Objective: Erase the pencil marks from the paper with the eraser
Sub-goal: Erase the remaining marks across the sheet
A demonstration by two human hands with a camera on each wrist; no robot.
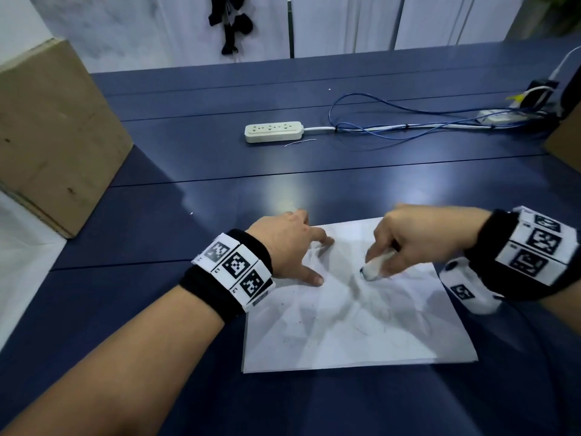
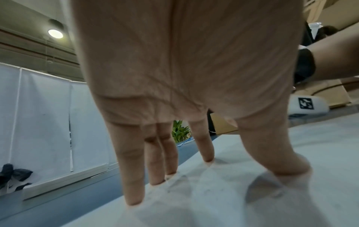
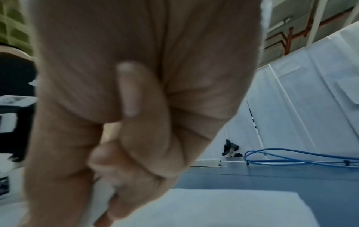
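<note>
A crumpled white paper (image 1: 355, 319) lies on the dark blue table (image 1: 220, 171) in front of me, with faint pencil marks and eraser crumbs across it. My left hand (image 1: 292, 247) presses on the paper's upper left corner with straight, spread fingers (image 2: 134, 176). My right hand (image 1: 408, 243) grips a white eraser (image 1: 375, 267) whose dirty tip touches the paper near its upper middle. In the right wrist view the curled fingers (image 3: 139, 138) hide most of the eraser (image 3: 101, 198).
A white power strip (image 1: 273, 132) and looped blue cables (image 1: 393, 121) lie further back on the table. A cardboard box (image 1: 53, 133) stands at the left, and another box corner (image 1: 566, 146) at the right edge. White partition panels close the far side.
</note>
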